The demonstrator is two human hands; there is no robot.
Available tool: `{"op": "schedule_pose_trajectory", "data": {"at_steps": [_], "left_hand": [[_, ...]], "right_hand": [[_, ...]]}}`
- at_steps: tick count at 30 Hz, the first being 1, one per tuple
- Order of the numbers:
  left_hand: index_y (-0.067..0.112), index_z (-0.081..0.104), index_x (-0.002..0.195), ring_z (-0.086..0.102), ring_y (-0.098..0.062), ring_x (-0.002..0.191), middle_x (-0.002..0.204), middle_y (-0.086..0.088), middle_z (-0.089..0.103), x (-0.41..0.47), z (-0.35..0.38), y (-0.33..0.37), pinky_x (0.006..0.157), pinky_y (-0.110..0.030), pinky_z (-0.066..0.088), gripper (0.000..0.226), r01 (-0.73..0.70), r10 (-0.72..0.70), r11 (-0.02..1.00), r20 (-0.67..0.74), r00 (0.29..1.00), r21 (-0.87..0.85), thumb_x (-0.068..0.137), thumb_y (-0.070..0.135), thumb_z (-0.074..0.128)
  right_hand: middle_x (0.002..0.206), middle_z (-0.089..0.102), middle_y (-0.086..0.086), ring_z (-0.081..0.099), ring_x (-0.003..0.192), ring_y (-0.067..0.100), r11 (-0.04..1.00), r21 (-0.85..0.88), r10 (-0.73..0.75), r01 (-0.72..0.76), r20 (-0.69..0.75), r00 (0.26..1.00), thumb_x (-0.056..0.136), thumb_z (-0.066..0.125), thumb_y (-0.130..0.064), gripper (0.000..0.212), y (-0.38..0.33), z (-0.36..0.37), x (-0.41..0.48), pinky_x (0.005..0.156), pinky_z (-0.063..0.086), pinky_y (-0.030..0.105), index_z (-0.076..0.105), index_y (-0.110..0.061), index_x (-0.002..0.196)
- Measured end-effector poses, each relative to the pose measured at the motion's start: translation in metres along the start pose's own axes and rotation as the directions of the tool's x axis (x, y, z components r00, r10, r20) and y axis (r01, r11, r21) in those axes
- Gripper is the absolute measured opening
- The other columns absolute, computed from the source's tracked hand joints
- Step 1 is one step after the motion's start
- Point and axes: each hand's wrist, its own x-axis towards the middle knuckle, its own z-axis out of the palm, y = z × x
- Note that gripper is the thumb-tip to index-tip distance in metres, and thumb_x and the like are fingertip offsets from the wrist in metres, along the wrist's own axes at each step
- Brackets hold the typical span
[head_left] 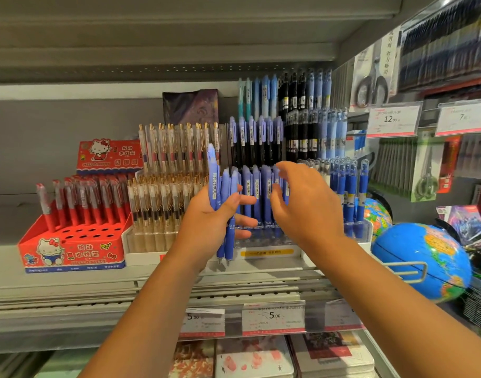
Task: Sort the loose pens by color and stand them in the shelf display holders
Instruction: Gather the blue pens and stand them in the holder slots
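"Loose pens (212,173), the periwinkle ones: where are they?"

"Bunched in the person's left hand (206,216), tips down. The fingers and thumb are wrapped round the barrels, just in front of the clear holder (264,242)."

"And the right hand (310,205)?"

"Holding nothing. Its fingers (284,166) are spread and lightly curved at the standing blue row (257,186); whether they touch it cannot be told."

"How far along, then?"

"Well on, by the look of it. That matching row stands nearly full and the tiers behind are packed. What is left seems to be this handful, yet to be stood in place. The red box (70,248) at the left shows open holes, but no loose red pens are in view."
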Motion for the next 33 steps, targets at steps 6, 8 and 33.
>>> {"op": "schedule_pose_trajectory", "data": {"at_steps": [6, 8, 33], "left_hand": [[0.031, 0.057, 0.123, 0.074, -0.031, 0.08, 0.101, 0.0, 0.076, -0.001, 0.002, -0.001, 0.062, -0.037, 0.061, 0.03, 0.022, -0.02, 1.0, 0.123, 0.992, -0.014, 0.093, 0.028, 0.056], [0.039, 0.057, 0.12, 0.074, -0.032, 0.079, 0.102, 0.004, 0.076, 0.0, 0.002, -0.001, 0.061, -0.038, 0.061, 0.033, 0.029, -0.027, 0.999, 0.153, 0.988, -0.015, 0.088, 0.032, 0.057], [0.031, 0.06, 0.104, 0.036, -0.017, 0.056, 0.062, 0.002, 0.051, 0.005, -0.001, -0.003, 0.057, -0.036, 0.037, 0.015, 0.007, -0.007, 0.991, 0.0, 1.0, 0.137, 0.1, 0.036, 0.046]], "right_hand": [[0.12, 0.064, -0.001, 0.068, 0.097, 0.01, 0.551, 0.759, 0.015, -0.347, 0.406, 0.914, 0.098, 0.055, -0.01, 0.032, -0.017, 0.002, 0.0, 0.069, 0.059, 0.03, 0.06, -0.017, 0.129], [0.12, 0.066, 0.005, 0.069, 0.097, 0.024, 0.424, 0.805, 0.016, -0.415, 0.451, 0.892, 0.099, 0.054, -0.008, 0.029, -0.018, 0.004, -0.002, 0.068, 0.061, 0.037, 0.061, -0.013, 0.127], [0.095, 0.068, -0.001, 0.064, 0.084, 0.0, 0.837, 0.542, 0.22, -0.073, -0.211, 0.952, 0.091, 0.069, -0.011, 0.036, 0.024, -0.013, 0.021, 0.075, 0.05, 0.009, 0.058, -0.016, 0.125]]}}
